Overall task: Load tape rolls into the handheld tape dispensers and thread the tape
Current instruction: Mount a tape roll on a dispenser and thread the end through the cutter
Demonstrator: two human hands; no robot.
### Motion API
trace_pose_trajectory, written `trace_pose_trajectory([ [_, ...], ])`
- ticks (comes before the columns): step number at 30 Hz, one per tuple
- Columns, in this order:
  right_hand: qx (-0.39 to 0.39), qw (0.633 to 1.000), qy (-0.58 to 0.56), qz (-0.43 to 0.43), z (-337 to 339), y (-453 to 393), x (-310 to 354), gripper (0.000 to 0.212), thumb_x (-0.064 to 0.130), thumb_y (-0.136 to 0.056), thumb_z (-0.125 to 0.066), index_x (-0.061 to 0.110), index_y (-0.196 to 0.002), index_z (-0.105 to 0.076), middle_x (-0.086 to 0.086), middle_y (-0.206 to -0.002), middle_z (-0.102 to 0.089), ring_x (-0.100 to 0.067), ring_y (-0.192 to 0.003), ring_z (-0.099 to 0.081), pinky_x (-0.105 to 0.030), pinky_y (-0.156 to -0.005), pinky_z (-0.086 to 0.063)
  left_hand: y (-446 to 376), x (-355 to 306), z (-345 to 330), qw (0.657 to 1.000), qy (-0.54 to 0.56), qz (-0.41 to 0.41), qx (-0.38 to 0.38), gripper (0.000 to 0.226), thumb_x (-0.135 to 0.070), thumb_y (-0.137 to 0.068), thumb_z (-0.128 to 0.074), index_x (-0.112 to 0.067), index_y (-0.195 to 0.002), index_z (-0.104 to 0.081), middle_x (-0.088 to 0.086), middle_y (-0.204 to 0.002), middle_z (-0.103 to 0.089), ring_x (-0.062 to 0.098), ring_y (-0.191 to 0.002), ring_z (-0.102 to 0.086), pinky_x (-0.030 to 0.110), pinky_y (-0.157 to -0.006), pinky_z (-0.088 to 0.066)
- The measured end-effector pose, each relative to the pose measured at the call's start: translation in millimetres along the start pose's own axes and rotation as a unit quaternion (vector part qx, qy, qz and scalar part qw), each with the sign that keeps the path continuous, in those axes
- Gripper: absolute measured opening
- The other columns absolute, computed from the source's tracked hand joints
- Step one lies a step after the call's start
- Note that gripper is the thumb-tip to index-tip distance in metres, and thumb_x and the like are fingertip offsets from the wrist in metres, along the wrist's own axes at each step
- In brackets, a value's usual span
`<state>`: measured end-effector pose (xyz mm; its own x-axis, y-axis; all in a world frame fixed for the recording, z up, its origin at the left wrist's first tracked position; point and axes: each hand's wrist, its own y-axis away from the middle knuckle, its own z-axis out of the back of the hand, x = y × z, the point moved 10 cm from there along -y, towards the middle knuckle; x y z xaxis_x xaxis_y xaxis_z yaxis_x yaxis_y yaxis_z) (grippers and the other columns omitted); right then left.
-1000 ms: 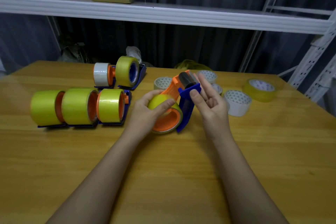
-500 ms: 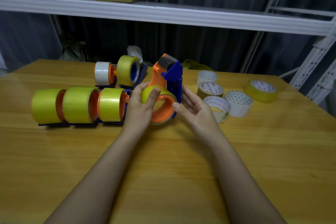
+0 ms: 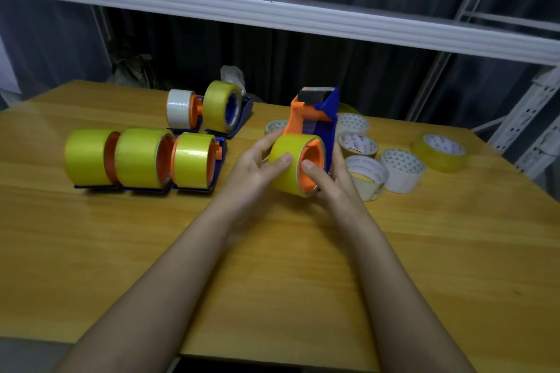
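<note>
Above the table, both hands (image 3: 257, 166) apparently clasp the dispenser's roll (image 3: 291, 165).

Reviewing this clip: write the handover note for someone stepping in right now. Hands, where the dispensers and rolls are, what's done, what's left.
Left hand: grips the yellow tape roll, thumb on its face.
Right hand: holds the same roll from the other side, thumb on the orange hub.
Held dispenser: upright between the hands, roll seated on its hub; whether tape is threaded cannot be told.
Done: five loaded dispensers on the table, three in a front row, two behind.
Left: thread this one. Loose rolls lie to the right; no other empty dispenser shows.
</note>
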<state>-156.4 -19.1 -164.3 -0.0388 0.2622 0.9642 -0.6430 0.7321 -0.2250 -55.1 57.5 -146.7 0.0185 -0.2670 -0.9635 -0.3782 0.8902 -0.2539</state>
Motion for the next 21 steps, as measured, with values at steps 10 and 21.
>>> trace_pose_trajectory([
  [10, -0.013, 0.999, -0.035, 0.003, -1.2, 0.4, 11.8, 0.066, 0.038, -0.070, -0.082, 0.028, -0.126, -0.049, 0.015, -0.108, -0.064, -0.005, -0.099, -0.065, -0.022, -0.076, -0.054, 4.0, -18.3, -0.6, 0.998, -0.059, -0.032, 0.016, 0.040, -0.022, -0.100, -0.042, -0.021, -0.140, -0.043, -0.012, -0.127, -0.053, -0.008, -0.111, -0.054, 0.014, -0.087, -0.047],
  [21, 0.000, 0.993, -0.107, -0.052, -64.6, -55.7, 76.1, 0.072, 0.064, -0.065, -0.072, 0.020, -0.120, -0.061, -0.005, -0.110, -0.071, -0.018, -0.097, -0.069, -0.030, -0.078, -0.056, -6.0, -78.9, 64.1, 0.995, -0.071, 0.003, -0.068, 0.046, -0.059, -0.086, -0.046, -0.030, -0.121, -0.056, -0.005, -0.118, -0.064, 0.009, -0.109, -0.061, 0.031, -0.092, -0.048],
])
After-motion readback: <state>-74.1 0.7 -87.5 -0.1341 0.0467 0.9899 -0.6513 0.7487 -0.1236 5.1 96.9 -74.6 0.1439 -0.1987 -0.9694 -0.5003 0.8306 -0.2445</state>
